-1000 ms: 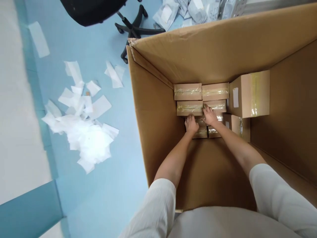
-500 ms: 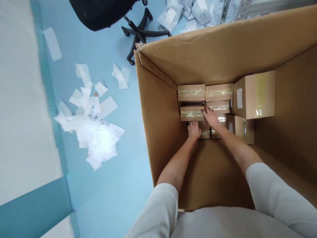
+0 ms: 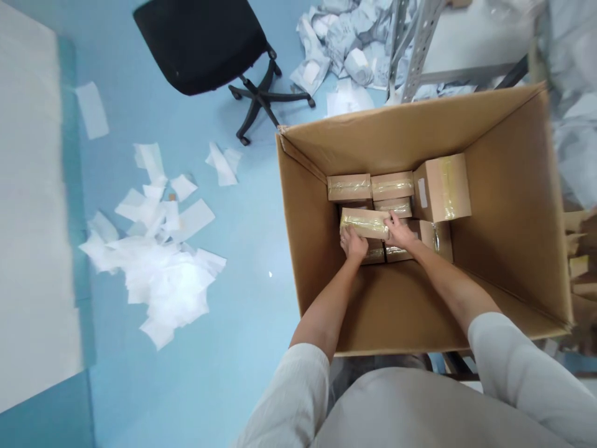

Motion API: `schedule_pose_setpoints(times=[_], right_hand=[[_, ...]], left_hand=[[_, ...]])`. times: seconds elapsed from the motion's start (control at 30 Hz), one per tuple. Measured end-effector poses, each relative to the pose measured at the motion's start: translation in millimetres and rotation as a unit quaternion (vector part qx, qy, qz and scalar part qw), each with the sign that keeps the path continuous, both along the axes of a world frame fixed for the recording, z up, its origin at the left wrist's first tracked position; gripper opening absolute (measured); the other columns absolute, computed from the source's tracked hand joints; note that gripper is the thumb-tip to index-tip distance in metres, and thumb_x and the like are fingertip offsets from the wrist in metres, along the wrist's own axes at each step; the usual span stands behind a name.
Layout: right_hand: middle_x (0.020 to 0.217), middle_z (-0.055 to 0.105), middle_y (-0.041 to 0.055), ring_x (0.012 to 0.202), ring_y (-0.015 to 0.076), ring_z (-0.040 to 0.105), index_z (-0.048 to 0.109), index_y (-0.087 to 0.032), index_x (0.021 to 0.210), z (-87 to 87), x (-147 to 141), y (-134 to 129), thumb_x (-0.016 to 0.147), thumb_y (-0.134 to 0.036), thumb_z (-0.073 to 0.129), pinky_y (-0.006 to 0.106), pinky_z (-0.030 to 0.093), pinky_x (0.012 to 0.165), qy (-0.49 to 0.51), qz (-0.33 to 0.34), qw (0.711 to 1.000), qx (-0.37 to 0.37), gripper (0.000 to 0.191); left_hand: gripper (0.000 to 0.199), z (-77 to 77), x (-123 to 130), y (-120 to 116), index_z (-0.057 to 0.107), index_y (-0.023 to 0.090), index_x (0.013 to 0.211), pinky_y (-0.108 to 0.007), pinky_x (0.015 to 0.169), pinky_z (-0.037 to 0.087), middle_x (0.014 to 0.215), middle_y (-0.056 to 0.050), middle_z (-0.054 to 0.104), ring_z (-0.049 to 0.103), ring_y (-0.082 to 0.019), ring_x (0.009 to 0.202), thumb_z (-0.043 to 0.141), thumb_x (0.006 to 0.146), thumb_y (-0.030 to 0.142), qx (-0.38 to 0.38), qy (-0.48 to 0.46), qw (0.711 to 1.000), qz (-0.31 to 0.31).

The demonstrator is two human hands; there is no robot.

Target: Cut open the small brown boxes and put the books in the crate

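Inside a large open cardboard box (image 3: 401, 323), both hands grip one small taped carton (image 3: 364, 223). My left hand (image 3: 354, 244) is closed on its left end and lower edge. At the right end, my right hand (image 3: 397, 231) has its fingers wrapped round the corner. The carton is slightly tilted and sits above other cartons. Behind it stand two similar taped cartons, one at the left (image 3: 349, 186) and one beside it (image 3: 392, 185). A bigger carton (image 3: 448, 186) with yellowish tape rises at the right. My hands and the held carton partly hide the cartons beneath.
White paper sheets (image 3: 172, 280) lie heaped on the blue floor to the left. A black office chair (image 3: 205, 43) stands beyond the box. Grey plastic parcels (image 3: 354, 43) are piled near a metal rack (image 3: 420, 50). More cartons (image 3: 581, 267) show at the right edge.
The small carton has come up and toward me, with my left hand moving onto its left end. The camera view has drawn back, showing more of the big box and the rack.
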State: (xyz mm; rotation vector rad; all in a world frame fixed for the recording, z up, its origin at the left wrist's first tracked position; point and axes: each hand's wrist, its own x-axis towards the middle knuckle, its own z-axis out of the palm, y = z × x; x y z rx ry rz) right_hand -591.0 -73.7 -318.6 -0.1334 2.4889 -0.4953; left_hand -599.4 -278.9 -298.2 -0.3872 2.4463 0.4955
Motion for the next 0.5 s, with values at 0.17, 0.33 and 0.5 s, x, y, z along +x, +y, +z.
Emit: schedule_pose_setpoints(times=[0.17, 0.33, 0.5], right_hand=[[0.182, 0.012, 0.022, 0.106, 0.0315, 0.076, 0.056, -0.021, 0.147, 63.2, 12.9, 25.5, 0.082, -0.028, 0.075, 0.048, 0.062, 0.096, 0.023, -0.043, 0.999, -0.016, 0.068], [0.175, 0.023, 0.0231, 0.114, 0.0318, 0.073, 0.053, -0.02, 0.147, 130.2, 34.8, 40.8, 0.079, -0.026, 0.077, 0.048, 0.06, 0.101, 0.072, -0.074, 0.993, -0.062, 0.072], [0.171, 0.03, 0.0205, 0.133, 0.0355, 0.064, 0.048, -0.023, 0.154, 192.1, 60.9, 41.1, 0.074, -0.023, 0.078, 0.051, 0.054, 0.112, 0.154, -0.133, 0.977, -0.06, 0.086]], left_hand=[[0.083, 51.9, -25.3, 5.2, 0.026, 0.018, 0.173, -0.049, 0.131, 0.037, 0.179, -0.021, 0.034, 0.038, -0.035, 0.164, 0.058, 0.097, 0.029, 0.03, 0.014, 0.999, 0.038], [0.073, 119.4, -36.7, 5.8, 0.044, 0.023, 0.162, -0.044, 0.118, 0.049, 0.148, -0.016, 0.068, 0.065, -0.032, 0.14, 0.066, 0.093, 0.03, 0.083, 0.042, 0.995, 0.031], [0.066, 185.9, -33.6, 11.3, 0.053, 0.026, 0.156, -0.042, 0.118, 0.049, 0.147, -0.014, 0.069, 0.064, -0.031, 0.14, 0.066, 0.091, 0.028, 0.108, 0.099, 0.989, -0.012]])
